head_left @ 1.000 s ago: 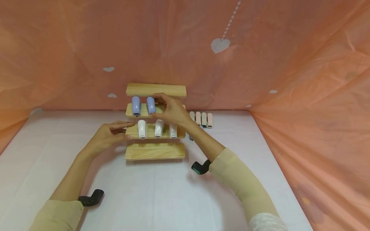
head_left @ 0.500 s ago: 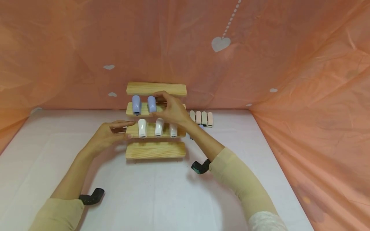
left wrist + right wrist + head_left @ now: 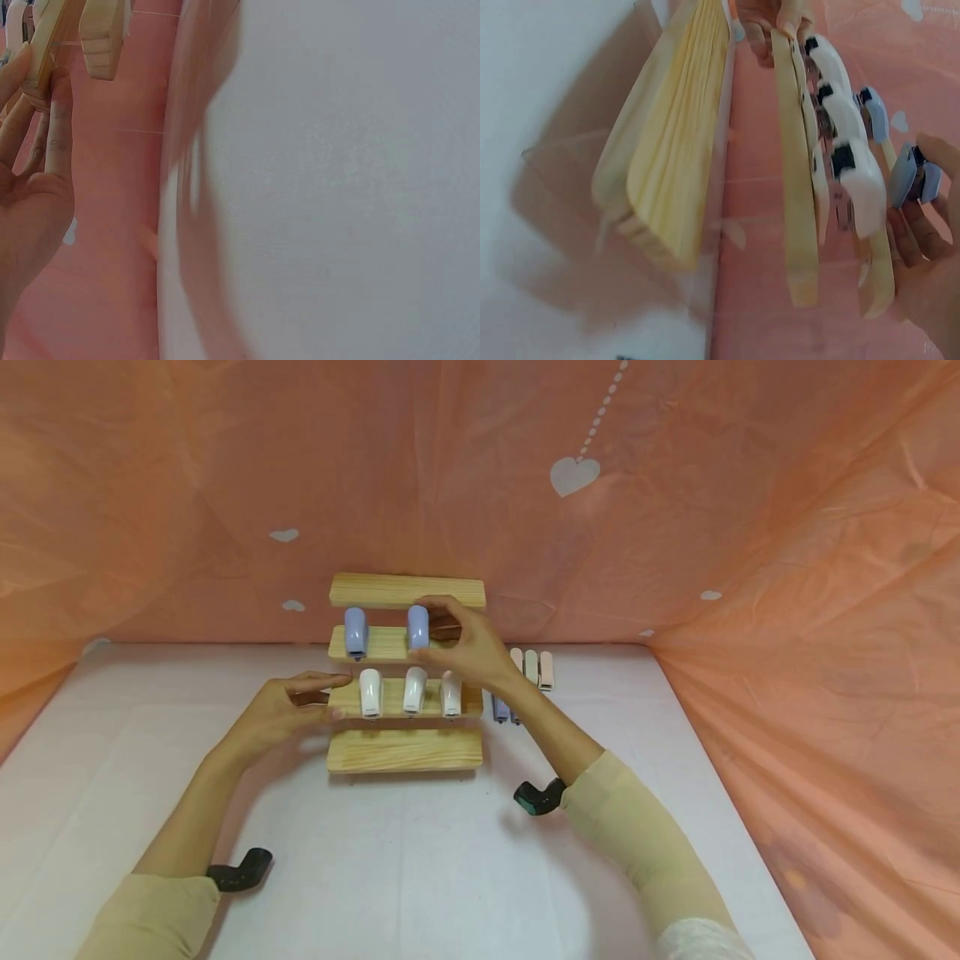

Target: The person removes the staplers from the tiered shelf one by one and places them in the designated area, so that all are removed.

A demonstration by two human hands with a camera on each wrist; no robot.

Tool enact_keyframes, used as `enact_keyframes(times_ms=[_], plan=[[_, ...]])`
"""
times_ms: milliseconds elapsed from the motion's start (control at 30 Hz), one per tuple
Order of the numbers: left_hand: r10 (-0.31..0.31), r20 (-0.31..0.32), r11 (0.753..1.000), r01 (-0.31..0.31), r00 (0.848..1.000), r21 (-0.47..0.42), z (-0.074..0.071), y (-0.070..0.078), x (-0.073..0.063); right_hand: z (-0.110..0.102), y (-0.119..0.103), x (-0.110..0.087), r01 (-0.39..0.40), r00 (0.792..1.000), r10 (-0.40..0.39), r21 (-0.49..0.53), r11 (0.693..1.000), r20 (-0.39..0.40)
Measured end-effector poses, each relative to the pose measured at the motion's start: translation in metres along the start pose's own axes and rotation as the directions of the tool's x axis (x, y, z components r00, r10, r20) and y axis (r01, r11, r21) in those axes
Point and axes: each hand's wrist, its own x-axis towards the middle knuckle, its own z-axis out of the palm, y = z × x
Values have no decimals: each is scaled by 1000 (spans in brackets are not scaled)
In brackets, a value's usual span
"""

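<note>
At the second shelf (image 3: 386, 645) from the top, a glossy lavender stapler (image 3: 417, 627) with a rounded top is pinched in the fingers of the right hand (image 3: 474, 647); a matching stapler (image 3: 355, 631) stands left of it, three white staplers (image 3: 414, 691) line the shelf below (image 3: 393, 702), and the left hand (image 3: 272, 714) grips that shelf's end between thumb and fingers

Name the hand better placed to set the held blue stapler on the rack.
Right hand, likely: it already pinches that stapler at the rack, while the left hand grips the rack's left side.
</note>
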Motion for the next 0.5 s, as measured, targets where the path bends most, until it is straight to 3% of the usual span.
enact_keyframes(times_ms=[267, 500], plan=[[2, -5, 1000, -2, 1000, 8, 0, -1, 0, -16, 5, -14, -33, 999, 33, 27, 999, -9], [1, 0, 1000, -1, 1000, -1, 2, -5, 1, -31, -10, -34, -47, 998, 47, 0, 999, -38]])
